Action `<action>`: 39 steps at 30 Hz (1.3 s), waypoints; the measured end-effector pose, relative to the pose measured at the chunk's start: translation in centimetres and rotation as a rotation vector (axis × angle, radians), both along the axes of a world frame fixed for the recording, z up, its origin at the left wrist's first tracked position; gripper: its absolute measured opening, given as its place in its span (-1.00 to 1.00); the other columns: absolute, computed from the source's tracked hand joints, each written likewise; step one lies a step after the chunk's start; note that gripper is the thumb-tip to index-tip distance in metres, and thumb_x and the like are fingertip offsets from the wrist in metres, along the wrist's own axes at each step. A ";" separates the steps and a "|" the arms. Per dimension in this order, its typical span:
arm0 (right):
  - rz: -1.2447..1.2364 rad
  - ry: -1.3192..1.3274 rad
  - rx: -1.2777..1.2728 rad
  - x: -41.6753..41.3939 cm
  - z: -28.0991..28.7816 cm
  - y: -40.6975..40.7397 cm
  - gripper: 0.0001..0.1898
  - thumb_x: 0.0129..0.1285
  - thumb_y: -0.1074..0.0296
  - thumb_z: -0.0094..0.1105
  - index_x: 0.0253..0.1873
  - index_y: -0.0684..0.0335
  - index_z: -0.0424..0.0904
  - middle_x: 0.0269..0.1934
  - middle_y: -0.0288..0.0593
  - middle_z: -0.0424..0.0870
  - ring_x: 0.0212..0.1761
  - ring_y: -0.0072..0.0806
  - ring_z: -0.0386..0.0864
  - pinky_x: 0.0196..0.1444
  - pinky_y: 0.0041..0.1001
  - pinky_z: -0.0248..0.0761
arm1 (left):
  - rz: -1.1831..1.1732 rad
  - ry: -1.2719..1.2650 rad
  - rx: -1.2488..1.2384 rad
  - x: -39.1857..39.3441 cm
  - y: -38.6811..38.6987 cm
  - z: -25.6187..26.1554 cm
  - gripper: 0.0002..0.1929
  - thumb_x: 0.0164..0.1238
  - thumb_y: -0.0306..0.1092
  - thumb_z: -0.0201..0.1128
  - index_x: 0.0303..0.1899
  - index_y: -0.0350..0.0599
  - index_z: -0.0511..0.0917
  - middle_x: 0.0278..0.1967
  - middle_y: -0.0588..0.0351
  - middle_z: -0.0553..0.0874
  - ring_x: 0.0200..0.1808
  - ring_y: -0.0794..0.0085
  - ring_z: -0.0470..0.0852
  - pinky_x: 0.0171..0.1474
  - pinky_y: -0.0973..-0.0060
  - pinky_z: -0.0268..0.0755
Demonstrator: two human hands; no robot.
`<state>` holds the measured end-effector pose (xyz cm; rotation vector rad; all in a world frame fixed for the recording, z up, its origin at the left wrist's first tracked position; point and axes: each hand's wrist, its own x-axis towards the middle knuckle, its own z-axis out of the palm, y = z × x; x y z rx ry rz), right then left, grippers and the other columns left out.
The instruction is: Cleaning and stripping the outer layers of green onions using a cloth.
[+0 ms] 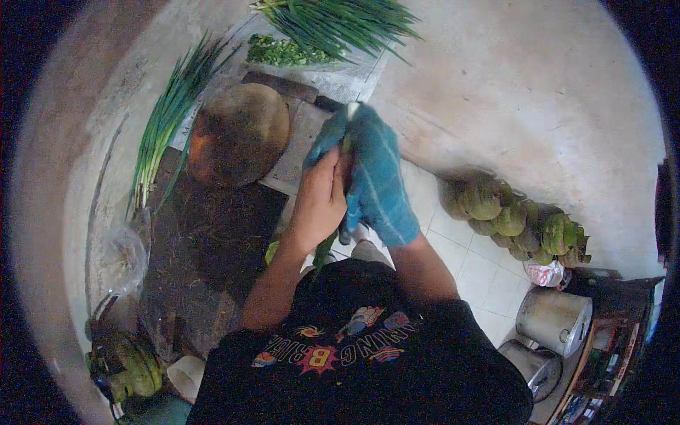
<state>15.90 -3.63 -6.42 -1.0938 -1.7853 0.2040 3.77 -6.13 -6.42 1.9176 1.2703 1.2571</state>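
My left hand (321, 204), bare, is pressed against a teal cloth (385, 191) with pale lines. The cloth covers my right hand (372, 170), hiding its fingers. A pale tip (352, 110) pokes out at the top of the cloth, and long green leaves (322, 252) hang below my left hand; they look like one bundle of spring onion, but its middle is hidden. Left of my hands stands a round wooden chopping block (239, 135). A knife (297, 90) lies behind it on newspaper (361, 79), near chopped spring onion (289, 51) and a large bunch of spring onions (334, 24).
More spring onions (170, 111) lie left of the block, beside a dark board (212, 239) and a clear plastic bag (125, 260). Green gourd-like or coconut-like items (499, 212) are piled on the tiled floor at right. Metal pots (555, 319) stand at lower right.
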 end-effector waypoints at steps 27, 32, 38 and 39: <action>0.155 0.264 -0.173 1.5 1.7 -0.4 -0.24 -0.20 0.01 0.38 0.11 0.37 0.43 0.06 0.18 0.46 0.13 0.12 0.38 0.22 -0.14 0.21 | -0.245 -0.414 -0.569 -0.4 -0.2 2.8 -0.77 0.55 -0.23 -0.12 -0.18 -0.19 0.40 -0.60 0.29 0.35 -0.62 0.70 0.31 -0.59 0.62 0.27; -0.041 -0.124 0.027 1.0 1.6 -0.5 -0.42 0.01 0.12 0.27 0.12 0.33 0.47 0.05 0.09 0.51 0.13 0.03 0.40 0.25 -0.12 0.17 | -0.099 -0.219 -0.556 -0.3 -0.1 2.1 -0.72 0.53 -0.27 -0.08 0.00 -0.30 0.41 -0.58 0.05 0.49 -0.61 0.39 0.52 -0.53 0.45 0.38; -0.071 -0.096 0.125 1.1 1.1 -0.8 -0.52 0.09 0.17 0.20 0.10 0.28 0.50 0.04 0.05 0.53 0.14 0.00 0.40 0.28 -0.11 0.13 | -0.028 -0.049 0.076 0.0 1.0 0.7 -0.76 0.46 -0.41 -0.06 0.00 -0.36 0.41 -0.51 -0.23 0.56 -0.49 -0.18 0.52 -0.35 0.25 0.44; -0.045 -0.156 0.206 1.8 1.2 -0.6 -0.52 0.08 0.18 0.20 0.10 0.28 0.50 0.04 0.06 0.53 0.13 0.01 0.41 0.25 -0.11 0.16 | -0.050 -0.080 -0.113 -0.1 0.8 1.2 -0.78 0.46 -0.40 -0.06 -0.03 -0.35 0.41 -0.52 -0.22 0.56 -0.49 -0.15 0.53 -0.36 0.25 0.43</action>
